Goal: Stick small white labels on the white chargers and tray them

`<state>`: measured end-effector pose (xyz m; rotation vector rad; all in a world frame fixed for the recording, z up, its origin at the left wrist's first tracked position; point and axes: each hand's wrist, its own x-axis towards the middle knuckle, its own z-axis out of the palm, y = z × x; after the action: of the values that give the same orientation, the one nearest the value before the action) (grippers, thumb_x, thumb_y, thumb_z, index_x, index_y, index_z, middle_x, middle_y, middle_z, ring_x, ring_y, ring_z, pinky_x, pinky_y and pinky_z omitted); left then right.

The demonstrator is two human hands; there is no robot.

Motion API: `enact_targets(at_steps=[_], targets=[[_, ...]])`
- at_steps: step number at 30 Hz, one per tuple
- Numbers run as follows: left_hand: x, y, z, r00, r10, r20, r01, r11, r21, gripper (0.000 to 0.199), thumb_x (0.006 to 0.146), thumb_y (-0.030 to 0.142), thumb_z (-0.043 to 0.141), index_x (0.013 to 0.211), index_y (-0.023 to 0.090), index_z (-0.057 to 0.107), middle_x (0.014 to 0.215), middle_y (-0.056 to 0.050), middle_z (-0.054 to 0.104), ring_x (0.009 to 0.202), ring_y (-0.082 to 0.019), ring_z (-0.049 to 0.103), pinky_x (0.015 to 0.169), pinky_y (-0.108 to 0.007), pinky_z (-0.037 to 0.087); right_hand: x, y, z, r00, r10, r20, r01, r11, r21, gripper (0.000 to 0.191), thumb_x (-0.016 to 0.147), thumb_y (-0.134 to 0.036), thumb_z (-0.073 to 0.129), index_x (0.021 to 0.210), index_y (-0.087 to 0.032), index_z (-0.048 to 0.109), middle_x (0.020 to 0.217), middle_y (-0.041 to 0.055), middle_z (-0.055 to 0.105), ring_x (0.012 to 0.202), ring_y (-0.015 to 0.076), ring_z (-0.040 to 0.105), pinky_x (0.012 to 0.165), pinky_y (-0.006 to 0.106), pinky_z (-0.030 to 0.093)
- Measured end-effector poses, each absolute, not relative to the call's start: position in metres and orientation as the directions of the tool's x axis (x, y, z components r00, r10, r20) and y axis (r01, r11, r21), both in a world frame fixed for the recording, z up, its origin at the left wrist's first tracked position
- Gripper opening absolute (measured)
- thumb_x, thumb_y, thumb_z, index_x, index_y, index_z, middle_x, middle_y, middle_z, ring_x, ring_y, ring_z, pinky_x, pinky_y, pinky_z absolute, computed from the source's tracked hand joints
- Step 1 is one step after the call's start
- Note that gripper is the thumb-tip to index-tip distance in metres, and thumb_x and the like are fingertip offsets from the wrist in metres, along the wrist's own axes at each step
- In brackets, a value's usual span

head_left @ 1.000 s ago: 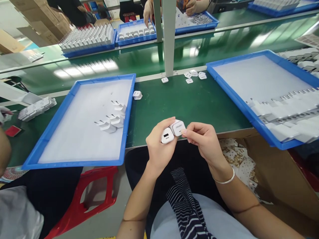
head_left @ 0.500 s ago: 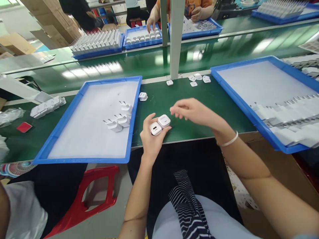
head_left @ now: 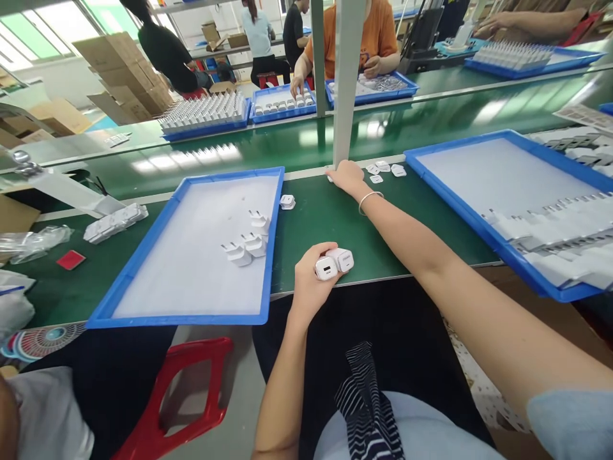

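Observation:
My left hand is closed around two white USB chargers held side by side near the table's front edge. One charger shows a dark USB port, and the other charger has a small slot in its face. My right hand is stretched to the back rail, its fingers curled down over a small white piece that is mostly hidden under them. Just right of it lie several flat white covers. A small stack of white covers sits beside the left tray.
A blue-rimmed tray on the left bears several white plugs. The right-hand tray holds rows of white plugs. A white post rises behind my right hand. Across the bench, a person in orange handles parts in trays.
My right hand has moved from beside the chargers forward to the back rail, onto the lone white piece there. The left hand keeps both chargers. The camera view has tilted up.

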<state>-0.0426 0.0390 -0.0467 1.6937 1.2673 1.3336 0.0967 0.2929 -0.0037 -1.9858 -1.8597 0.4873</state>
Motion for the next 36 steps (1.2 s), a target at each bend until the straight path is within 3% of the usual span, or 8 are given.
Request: enact_targets(at_steps=[4,7,10,14,18,24,36], targets=[[-0.042,0.039,-0.046,0.006,0.934,0.358,0.306,-0.343,0.888,0.039,0.074,0.022,0.081,0.110,0.020,0.068,0.107,-0.006,0.073,0.094,-0.019,0.070,0.087,-0.033,0.056,0.108,0.303,0.010,-0.096,0.995,-0.018,0.854,0.073,-0.516,0.029,0.093,-0.025,0.066,0.118,-0.011,0.073,0.101,0.0172,0.074,0.096,0.0291,0.070,0.091,0.037,0.051],[-0.041,0.038,-0.047,0.007,0.932,0.362,0.303,-0.347,0.888,0.039,0.074,0.021,0.081,0.110,0.021,0.068,0.108,-0.006,0.073,0.095,-0.019,0.070,0.087,-0.033,0.056,0.121,0.314,0.017,-0.217,0.972,-0.088,0.841,0.141,-0.523,0.038,0.086,-0.018,0.074,0.123,-0.014,0.072,0.083,0.0104,0.073,0.071,0.0222,0.068,0.077,0.035,0.055],[-0.040,0.037,-0.047,0.008,0.929,0.371,0.315,-0.355,0.880,0.038,0.075,0.020,0.080,0.111,0.021,0.068,0.108,-0.006,0.073,0.095,-0.019,0.070,0.086,-0.032,0.056,0.129,0.324,0.016,-0.280,0.949,-0.148,0.839,0.167,-0.517,0.039,0.082,-0.018,0.079,0.120,-0.014,0.075,0.078,0.0083,0.071,0.061,0.0178,0.062,0.066,0.032,0.054],[-0.040,0.035,-0.045,0.015,0.929,0.371,0.324,-0.356,0.877,0.036,0.077,0.019,0.078,0.111,0.021,0.068,0.108,-0.006,0.073,0.095,-0.018,0.070,0.086,-0.031,0.056,0.133,0.335,0.014,-0.326,0.928,-0.180,0.847,0.202,-0.492,0.024,0.078,-0.017,0.081,0.103,-0.015,0.079,0.076,0.0059,0.069,0.059,0.0147,0.058,0.062,0.030,0.048],[-0.039,0.036,-0.044,0.005,0.941,0.339,0.307,-0.324,0.895,0.038,0.075,0.020,0.080,0.111,0.021,0.068,0.109,-0.007,0.073,0.095,-0.018,0.070,0.086,-0.031,0.056,0.134,0.344,0.018,-0.331,0.915,-0.230,0.869,0.200,-0.453,0.027,0.069,-0.017,0.088,0.094,-0.016,0.080,0.062,0.0024,0.061,0.063,0.0175,0.059,0.062,0.030,0.044],[-0.040,0.039,-0.045,-0.056,0.962,0.267,0.135,-0.258,0.957,0.075,0.069,0.017,0.085,0.136,0.024,0.053,0.111,-0.006,0.073,0.098,-0.016,0.069,0.089,-0.030,0.055,0.128,0.347,0.020,-0.298,0.905,-0.304,0.890,0.148,-0.431,0.024,0.058,-0.024,0.095,0.069,-0.014,0.076,0.070,0.0071,0.066,0.073,0.0225,0.064,0.064,0.033,0.050],[-0.039,0.040,-0.046,-0.090,0.958,0.271,0.137,-0.257,0.957,0.070,0.067,0.017,0.086,0.131,0.023,0.058,0.111,-0.006,0.073,0.097,-0.017,0.070,0.087,-0.030,0.056,0.129,0.325,0.011,-0.262,0.941,-0.215,0.835,0.109,-0.540,0.021,0.062,-0.009,0.090,0.072,-0.013,0.071,0.072,0.0071,0.067,0.077,0.0216,0.063,0.073,0.034,0.052]])
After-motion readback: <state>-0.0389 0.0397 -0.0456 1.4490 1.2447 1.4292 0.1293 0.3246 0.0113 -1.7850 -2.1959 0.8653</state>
